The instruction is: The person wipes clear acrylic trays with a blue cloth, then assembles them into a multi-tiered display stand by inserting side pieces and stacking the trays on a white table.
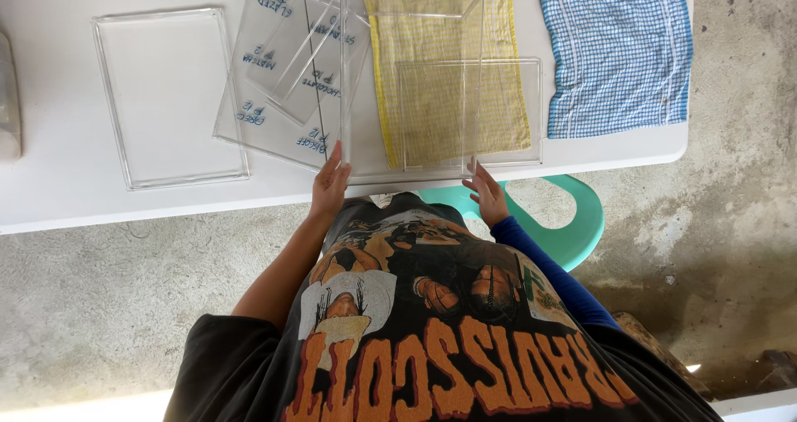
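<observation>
A clear acrylic box [413, 82] stands on the white table [58, 190], over a yellow checked cloth [452, 107]. My left hand [330, 183] rests against the box's near left corner, fingers on its wall. My right hand [486, 191] touches the box's near right corner with fingers spread. Both hands grip the box from the sides at the table's near edge.
A clear rectangular tray [170, 94] lies at the left. Clear sheets with blue handwriting [286, 65] overlap beside the box. A blue checked cloth [618, 48] lies at the right. A green plastic chair [573, 219] stands under the table edge on the concrete floor.
</observation>
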